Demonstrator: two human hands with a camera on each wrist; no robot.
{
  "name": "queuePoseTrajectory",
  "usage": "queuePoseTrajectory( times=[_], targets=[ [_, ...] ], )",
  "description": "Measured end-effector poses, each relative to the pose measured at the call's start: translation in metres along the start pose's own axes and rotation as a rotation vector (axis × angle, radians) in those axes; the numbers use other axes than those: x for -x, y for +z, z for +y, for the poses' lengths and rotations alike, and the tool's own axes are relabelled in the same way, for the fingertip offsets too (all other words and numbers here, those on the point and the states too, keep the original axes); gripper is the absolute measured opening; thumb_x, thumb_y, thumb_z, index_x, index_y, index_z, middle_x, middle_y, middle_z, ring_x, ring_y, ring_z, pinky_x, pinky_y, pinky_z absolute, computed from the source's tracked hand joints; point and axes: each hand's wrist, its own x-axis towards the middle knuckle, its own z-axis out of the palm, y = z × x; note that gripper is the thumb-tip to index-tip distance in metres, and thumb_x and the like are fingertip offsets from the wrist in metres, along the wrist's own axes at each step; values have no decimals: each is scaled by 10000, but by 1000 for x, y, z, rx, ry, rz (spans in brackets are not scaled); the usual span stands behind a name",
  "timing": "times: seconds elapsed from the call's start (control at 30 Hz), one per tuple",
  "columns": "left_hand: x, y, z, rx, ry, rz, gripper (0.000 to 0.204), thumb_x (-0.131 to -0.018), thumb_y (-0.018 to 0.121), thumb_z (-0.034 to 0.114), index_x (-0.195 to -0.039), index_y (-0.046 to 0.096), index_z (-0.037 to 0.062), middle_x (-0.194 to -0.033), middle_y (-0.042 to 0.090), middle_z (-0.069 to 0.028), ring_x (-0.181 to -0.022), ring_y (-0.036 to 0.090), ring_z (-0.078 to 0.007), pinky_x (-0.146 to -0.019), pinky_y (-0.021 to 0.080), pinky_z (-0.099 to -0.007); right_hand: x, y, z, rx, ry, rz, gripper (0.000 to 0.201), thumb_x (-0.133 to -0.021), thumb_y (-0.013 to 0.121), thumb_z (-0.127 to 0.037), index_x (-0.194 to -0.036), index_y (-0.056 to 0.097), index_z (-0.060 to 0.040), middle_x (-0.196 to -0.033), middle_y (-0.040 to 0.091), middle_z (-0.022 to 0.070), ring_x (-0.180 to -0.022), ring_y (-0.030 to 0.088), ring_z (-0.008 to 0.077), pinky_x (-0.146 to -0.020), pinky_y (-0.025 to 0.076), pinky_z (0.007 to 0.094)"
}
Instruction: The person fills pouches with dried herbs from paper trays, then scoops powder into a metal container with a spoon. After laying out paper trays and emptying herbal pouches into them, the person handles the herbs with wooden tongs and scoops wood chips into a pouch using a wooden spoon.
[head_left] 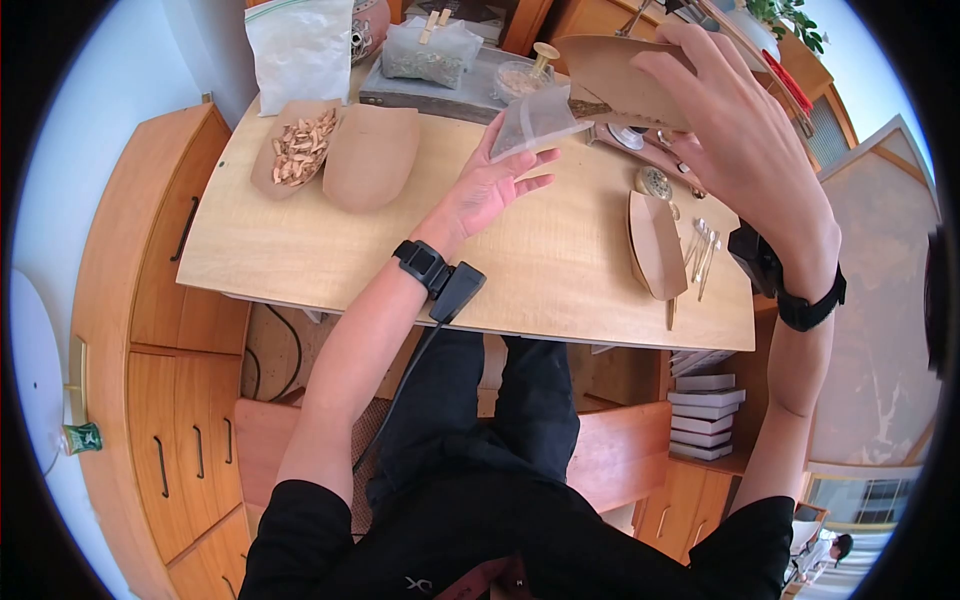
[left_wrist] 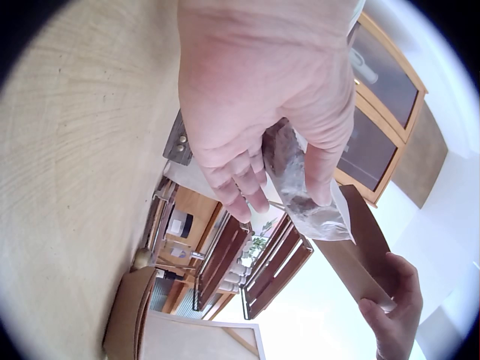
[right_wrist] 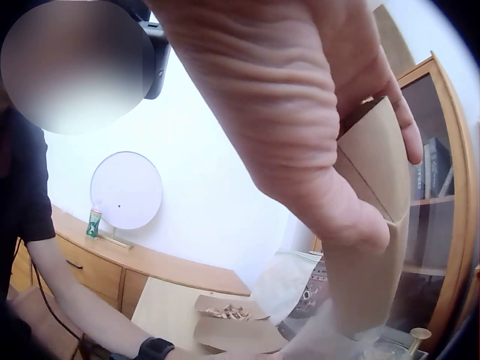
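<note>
My left hand [head_left: 482,190] pinches a small translucent mesh bag [head_left: 532,122] between thumb and fingers; in the left wrist view the bag [left_wrist: 306,206] has dark contents. Above the table, my right hand [head_left: 735,130] grips a brown paper tray [head_left: 622,78], tilted so its low end is at the bag's mouth. A little dark loose material lies along the tray's lower edge. In the right wrist view, the thumb of my right hand [right_wrist: 300,135] presses the side of the paper tray [right_wrist: 367,262].
Two paper trays stand at the table's left, one with dried slices [head_left: 303,148], the other [head_left: 372,158] beside it. A filled plastic bag [head_left: 298,55] and a clipped bag [head_left: 430,55] are behind. Another paper tray [head_left: 657,245] and small spoons [head_left: 706,250] lie at right.
</note>
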Motion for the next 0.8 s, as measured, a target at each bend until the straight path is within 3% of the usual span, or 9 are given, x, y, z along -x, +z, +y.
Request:
queuePoseTrajectory(
  times=[0.23, 0.4, 0.5, 0.63, 0.8],
  targets=[
    [0, 0, 0, -2, -3, 6, 925, -838, 736, 73, -1531, 150, 251, -1411, 452, -114, -1238, 538, -312, -984, 496, -452, -1, 4, -6, 36, 15, -10, 530, -697, 703, 62, -1182, 540, -77, -1290, 489, 93, -1177, 508, 294, -892, 524, 402],
    [0, -1, 1, 5, 0, -3, 911, -842, 731, 71, -1528, 159, 252, -1406, 456, -110, -1239, 536, -312, -980, 497, -451, -3, 8, -10, 148, -8, 49, 503, -723, 767, -89, -1172, 542, -75, -1294, 477, 98, -1188, 493, 293, -920, 515, 413],
    [0, -1, 1, 11, 1, -4, 905, -843, 729, 69, -1526, 164, 252, -1402, 459, -108, -1240, 536, -313, -980, 498, -452, -7, 2, -17, 111, -13, -5, 500, -730, 772, -150, -1169, 541, -80, -1299, 466, 102, -1199, 482, 293, -938, 504, 417],
    [3, 1, 1, -22, 14, -6, 787, -870, 703, 106, -1505, 252, 215, -1446, 417, -84, -1285, 489, -303, -1002, 472, -434, -6, 4, -17, 131, -1, 14, 484, -731, 766, -121, -1158, 541, -79, -1304, 459, 103, -1207, 475, 293, -942, 496, 417],
    [3, 1, 2, -4, 13, 4, 790, -868, 704, 107, -1506, 249, 210, -1450, 410, -84, -1284, 489, -302, -1003, 472, -435, -4, 3, -15, 110, 20, 8, 437, -732, 700, 5, -1135, 546, -62, -1305, 470, 104, -1191, 487, 300, -925, 494, 423]
  ],
)
